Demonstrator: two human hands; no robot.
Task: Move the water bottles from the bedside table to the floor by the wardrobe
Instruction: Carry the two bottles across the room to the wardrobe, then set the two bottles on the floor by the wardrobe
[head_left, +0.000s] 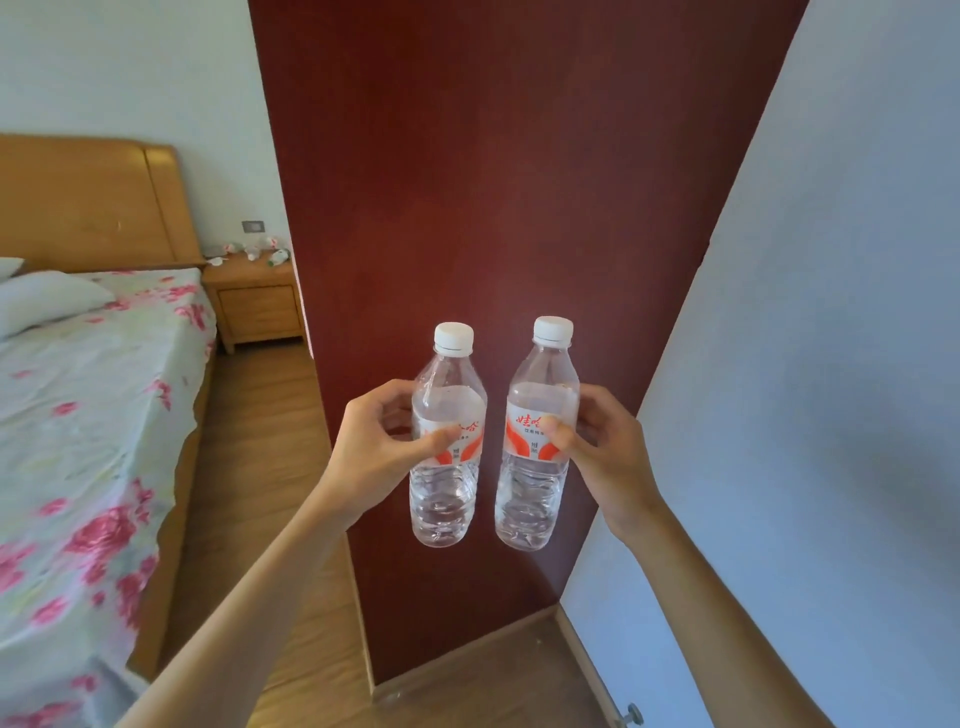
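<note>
Head view: hands (374, 452) (610, 457) grip 2 upright bottles (447, 499) (530, 501).

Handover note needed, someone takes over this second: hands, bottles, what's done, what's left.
Left hand grips the left bottle round its label; right hand grips the right bottle likewise.
Both bottles are capped, upright and apart, held in the air in front of the wardrobe.
Done: these two are off the bedside table.
Left: set both on the floor at the wardrobe's foot. Small things on the bedside table look like more bottles, but they are too small to tell; check.
</note>
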